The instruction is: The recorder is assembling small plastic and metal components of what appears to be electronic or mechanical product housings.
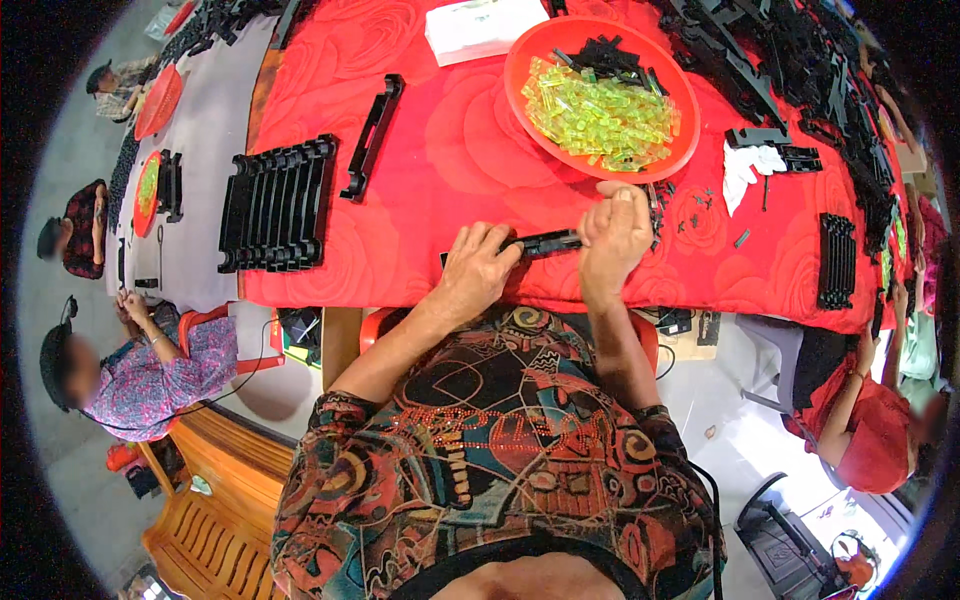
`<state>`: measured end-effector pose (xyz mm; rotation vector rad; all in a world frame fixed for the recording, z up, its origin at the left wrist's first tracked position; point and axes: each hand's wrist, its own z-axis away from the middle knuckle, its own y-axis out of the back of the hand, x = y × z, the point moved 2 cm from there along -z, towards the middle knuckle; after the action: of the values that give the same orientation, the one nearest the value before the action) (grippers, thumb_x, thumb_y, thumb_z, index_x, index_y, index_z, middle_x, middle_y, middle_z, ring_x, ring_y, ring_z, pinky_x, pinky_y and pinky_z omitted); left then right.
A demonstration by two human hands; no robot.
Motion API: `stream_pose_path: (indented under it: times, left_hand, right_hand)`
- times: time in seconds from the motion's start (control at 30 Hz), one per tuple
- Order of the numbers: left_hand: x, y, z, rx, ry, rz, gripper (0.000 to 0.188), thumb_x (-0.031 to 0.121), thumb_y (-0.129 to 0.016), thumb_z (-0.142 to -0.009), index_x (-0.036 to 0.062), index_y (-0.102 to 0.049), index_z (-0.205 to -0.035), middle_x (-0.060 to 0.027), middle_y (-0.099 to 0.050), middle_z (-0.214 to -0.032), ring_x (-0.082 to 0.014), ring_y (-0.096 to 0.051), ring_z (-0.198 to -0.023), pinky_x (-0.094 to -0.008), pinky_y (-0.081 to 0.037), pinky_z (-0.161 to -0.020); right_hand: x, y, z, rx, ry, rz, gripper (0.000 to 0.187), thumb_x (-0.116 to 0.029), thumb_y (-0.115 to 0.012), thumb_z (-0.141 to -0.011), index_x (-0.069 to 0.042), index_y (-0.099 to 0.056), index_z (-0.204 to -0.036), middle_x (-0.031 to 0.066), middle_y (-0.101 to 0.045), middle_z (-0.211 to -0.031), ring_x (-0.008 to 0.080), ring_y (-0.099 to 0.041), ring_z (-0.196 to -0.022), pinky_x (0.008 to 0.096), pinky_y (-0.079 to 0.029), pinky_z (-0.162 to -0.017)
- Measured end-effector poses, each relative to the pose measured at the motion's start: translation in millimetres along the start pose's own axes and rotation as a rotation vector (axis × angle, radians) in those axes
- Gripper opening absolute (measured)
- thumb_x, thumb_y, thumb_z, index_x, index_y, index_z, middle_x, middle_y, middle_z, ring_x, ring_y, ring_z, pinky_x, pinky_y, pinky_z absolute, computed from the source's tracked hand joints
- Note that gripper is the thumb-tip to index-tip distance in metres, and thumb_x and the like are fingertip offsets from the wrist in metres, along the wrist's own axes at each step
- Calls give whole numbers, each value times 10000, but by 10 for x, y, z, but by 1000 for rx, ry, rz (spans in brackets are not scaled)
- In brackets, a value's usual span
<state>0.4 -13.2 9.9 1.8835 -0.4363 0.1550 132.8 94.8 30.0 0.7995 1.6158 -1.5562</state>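
Note:
A long black plastic part (548,243) lies on the red tablecloth near the table's front edge. My left hand (474,270) is closed over its left end, thumb and fingers pressing on it. At the part's right end my right hand (616,236) is curled into a fist, held upright; what is inside the fist is hidden. Just beyond that hand stands a round red tray (688,150) with many small translucent yellow-green pieces (600,115) and a heap of small black pieces (610,58).
To the left are a row of similar black parts (278,205) and a single one (372,138). A white box (482,28) is at the back. Crumpled white tissue (750,170), scattered black bits (697,208) and a stack of black parts (837,262) lie rightward. People sit on both sides.

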Motion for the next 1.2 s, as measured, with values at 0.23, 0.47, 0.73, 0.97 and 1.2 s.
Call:
stream_pose_path:
  times: [0.23, 0.47, 0.73, 0.97, 1.2]
  left_hand:
    - [5, 225, -58, 13, -51, 60, 170, 112, -673, -712, 24, -582, -826, -134, -556, -1040, -291, -523, -917, -402, -438, -751]
    - [-184, 434, -363, -186, -603, -261, 457, 157, -475, -843, 185, -462, -1300, -161, -486, -1203, -265, -518, -983, -417, -453, -835]
    - [-224, 212, -676, -346, -1101, -400, 416, 256, -472, -853, 212, -469, -1267, -132, -444, -1291, -221, -510, -1035, -397, -452, -823]
    - [-177, 136, -712, -320, -1038, -358, 364, 237, -502, -835, 147, -506, -1188, -136, -458, -1267, -231, -500, -1074, -404, -439, -859]
    - [-243, 389, -687, -233, -765, -347, 258, 231, -607, -757, 63, -552, -945, -74, -512, -888, -221, -487, -888, -379, -383, -809]
  right_hand:
    - [-182, 272, -147, 56, 9, 100, 237, -174, -418, -981, 11, -534, -888, -63, -294, -537, 20, -255, -421, 204, -240, -373]
    - [-219, 347, -126, 82, 1, -2, 235, -181, -423, -982, 4, -527, -882, -61, -270, -523, 31, -253, -404, 217, -235, -356]
    - [-267, 390, -29, 111, -9, -39, 209, -151, -418, -979, 9, -525, -897, -52, -266, -541, 41, -243, -413, 221, -232, -357]
    - [-420, 405, -66, 146, 21, -102, 207, -152, -425, -968, 8, -526, -885, -54, -270, -530, 38, -240, -394, 225, -227, -340]
    - [-516, 452, -83, 146, 34, -126, 225, -152, -389, -975, 8, -533, -907, -52, -257, -533, 43, -231, -403, 220, -231, -353]
